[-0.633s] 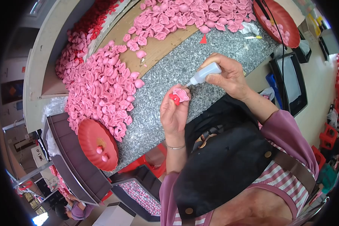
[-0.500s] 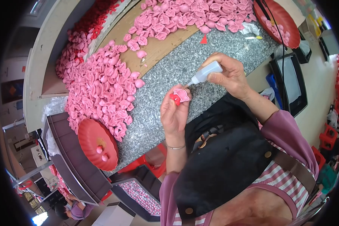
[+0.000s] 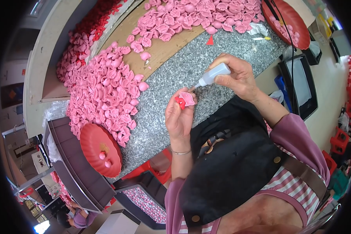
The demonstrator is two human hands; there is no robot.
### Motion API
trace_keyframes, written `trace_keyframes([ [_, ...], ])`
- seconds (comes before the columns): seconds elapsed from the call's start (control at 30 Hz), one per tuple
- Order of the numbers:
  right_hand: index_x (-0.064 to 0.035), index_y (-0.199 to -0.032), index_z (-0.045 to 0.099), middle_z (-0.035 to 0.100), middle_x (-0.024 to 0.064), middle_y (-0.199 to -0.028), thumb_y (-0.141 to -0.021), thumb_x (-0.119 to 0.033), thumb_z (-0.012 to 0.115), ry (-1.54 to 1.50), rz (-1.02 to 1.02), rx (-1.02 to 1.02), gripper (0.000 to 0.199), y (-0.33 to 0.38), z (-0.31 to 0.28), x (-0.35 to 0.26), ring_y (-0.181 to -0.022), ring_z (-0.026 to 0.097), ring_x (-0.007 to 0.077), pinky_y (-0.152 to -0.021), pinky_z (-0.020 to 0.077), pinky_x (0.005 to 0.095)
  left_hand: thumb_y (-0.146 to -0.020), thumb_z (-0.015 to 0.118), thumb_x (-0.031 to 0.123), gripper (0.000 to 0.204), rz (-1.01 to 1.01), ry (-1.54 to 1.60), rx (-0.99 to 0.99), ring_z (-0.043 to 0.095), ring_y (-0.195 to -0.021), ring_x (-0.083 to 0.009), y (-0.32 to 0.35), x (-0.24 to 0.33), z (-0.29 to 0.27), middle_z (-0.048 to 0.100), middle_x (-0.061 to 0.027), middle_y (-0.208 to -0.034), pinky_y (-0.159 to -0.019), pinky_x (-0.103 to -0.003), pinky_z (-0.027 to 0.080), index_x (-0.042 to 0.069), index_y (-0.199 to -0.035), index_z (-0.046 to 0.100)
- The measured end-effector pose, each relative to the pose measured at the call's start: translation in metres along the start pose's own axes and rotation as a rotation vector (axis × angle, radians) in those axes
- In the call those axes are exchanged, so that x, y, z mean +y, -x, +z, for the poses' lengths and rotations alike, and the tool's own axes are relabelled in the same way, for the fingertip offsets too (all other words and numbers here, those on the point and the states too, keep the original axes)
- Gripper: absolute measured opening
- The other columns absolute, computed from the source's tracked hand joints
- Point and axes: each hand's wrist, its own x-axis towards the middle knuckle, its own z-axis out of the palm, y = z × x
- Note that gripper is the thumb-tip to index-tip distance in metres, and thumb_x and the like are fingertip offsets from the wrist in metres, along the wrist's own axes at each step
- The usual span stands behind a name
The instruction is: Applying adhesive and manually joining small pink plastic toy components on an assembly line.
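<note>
Between its thumb and fingers, my left hand (image 3: 178, 119) pinches a small pink-and-red moulded piece (image 3: 186, 99), its pink, wavy-edged side facing up. My right hand (image 3: 238, 78) is closed around a translucent white squeeze bottle (image 3: 214, 75). The bottle is tilted, and its thin nozzle points down at the upper edge of the piece. Whether the tip touches it, I cannot tell. Both hands are above the speckled grey stone tabletop (image 3: 156, 101).
Large heaps of pink moulded pieces (image 3: 101, 89) cover the left and far side. Red scalloped dishes stand at left (image 3: 90, 146) and far right (image 3: 300, 41). A small red triangle (image 3: 210, 40) lies near the far heap. A tray of small pieces (image 3: 144, 204) sits below the table.
Almost nothing differs. My left hand and the piece appear shifted very slightly left, while the bottle stays at the piece's edge.
</note>
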Motion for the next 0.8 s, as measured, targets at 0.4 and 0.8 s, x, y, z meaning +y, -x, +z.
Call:
trace_keyframes([
  [0.4, 0.0010, -0.098, 0.059, 0.058, 0.0085, -0.091, -0.081, -0.011, 0.065, 0.083, -0.020, -0.009, 0.021, 0.0025, -0.0022, -0.0018, -0.082, 0.054, 0.0139, -0.072, 0.0419, 0.0265, -0.089, 0.055, 0.019, 0.048, 0.045, -0.009, -0.014, 0.055, -0.104, -0.0266, -0.0016, 0.0002, -0.0034, 0.056, -0.0187, -0.111, -0.092, -0.038, 0.042, -0.011, -0.124, 0.043],
  [0.8, 0.0007, -0.095, 0.061, 0.060, 0.0091, -0.090, -0.080, -0.012, 0.066, 0.138, -0.040, -0.015, 0.021, 0.0052, 0.0013, -0.0031, -0.081, 0.054, 0.0146, -0.072, 0.0418, 0.0271, -0.090, 0.056, 0.017, 0.044, 0.078, -0.062, 0.024, 0.053, -0.109, -0.0266, -0.0023, 0.0015, -0.0087, 0.055, -0.0169, -0.116, -0.096, -0.038, 0.041, -0.007, -0.125, 0.045],
])
